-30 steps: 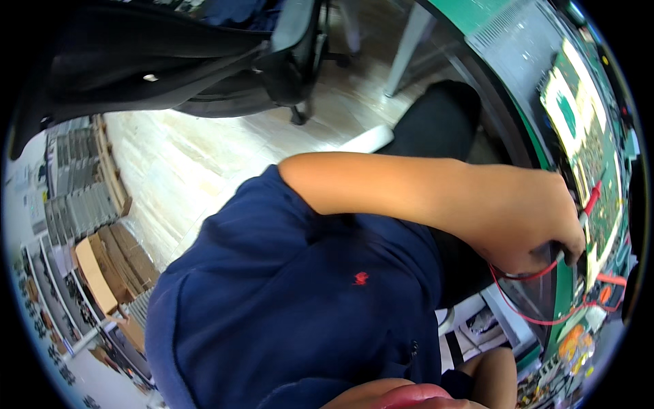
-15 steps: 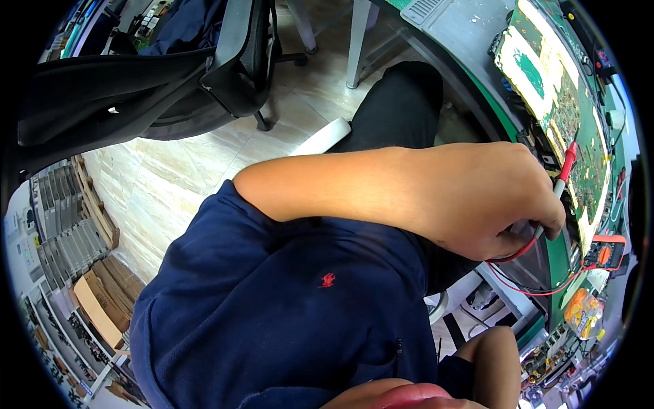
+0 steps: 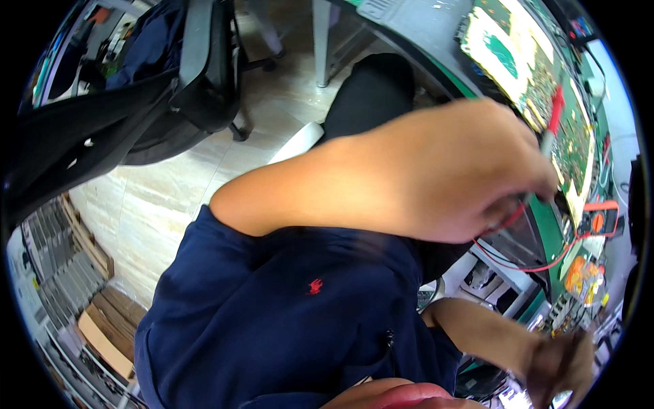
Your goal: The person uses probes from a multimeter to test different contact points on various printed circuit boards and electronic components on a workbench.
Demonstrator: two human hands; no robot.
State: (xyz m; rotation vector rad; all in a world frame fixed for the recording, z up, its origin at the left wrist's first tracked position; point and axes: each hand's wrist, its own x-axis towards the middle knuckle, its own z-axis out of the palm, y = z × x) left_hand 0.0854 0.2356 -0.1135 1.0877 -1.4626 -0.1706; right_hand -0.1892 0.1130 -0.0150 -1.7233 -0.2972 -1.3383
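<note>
My left hand point(image 3: 490, 170), blurred, has its fingers curled round a red-and-white test probe point(image 3: 554, 116), which points up over a green circuit board point(image 3: 572, 153) with cream-coloured areas. A red lead runs from my hand toward an orange-and-black multimeter point(image 3: 598, 221) at the right. My right hand point(image 3: 558, 365) is at the lower right, smeared by motion near some dark shape, and what it holds, if anything, is unclear.
The green-matted bench point(image 3: 548, 252) curves along the right, with a grey panel point(image 3: 398, 17) and an orange bag point(image 3: 582, 276). A black chair point(image 3: 116, 129) stands upper left. Stacked grey parts point(image 3: 51, 259) and cardboard point(image 3: 102, 334) lie on the left.
My left hand has risen slightly with the probe and shifted left in view. My right arm has swung out to the lower right. The view of the room has also shifted.
</note>
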